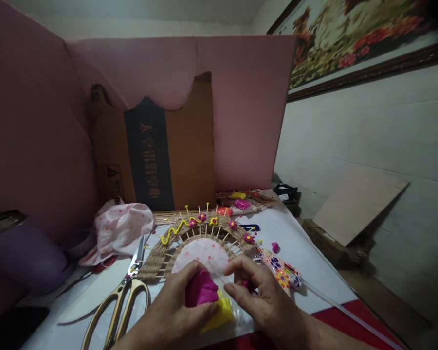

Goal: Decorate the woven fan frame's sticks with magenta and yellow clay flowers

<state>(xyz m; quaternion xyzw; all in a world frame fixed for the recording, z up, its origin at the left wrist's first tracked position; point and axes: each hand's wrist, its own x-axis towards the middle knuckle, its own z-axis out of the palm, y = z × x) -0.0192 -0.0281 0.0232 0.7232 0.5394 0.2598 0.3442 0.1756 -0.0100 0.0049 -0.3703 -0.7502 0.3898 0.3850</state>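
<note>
My left hand (175, 306) is closed round a lump of magenta clay (200, 289) that sits on a yellow clay piece (222, 311) in clear plastic wrap. My right hand (257, 289) pinches at the wrap and a tiny bit of magenta clay beside it. Just beyond both hands lies a woven arch-shaped straw piece (190, 238) with a pink spotted centre, decorated with small clay flowers and a yellow squiggle.
Gold-handled scissors (126, 291) lie to the left on the white table (306, 248). A spotted pink cloth (120, 228) is behind them. Clay packets (237, 201) lie at the back, a cardboard box (156, 150) stands against pink boards, and a flowered strip (282, 274) lies at right.
</note>
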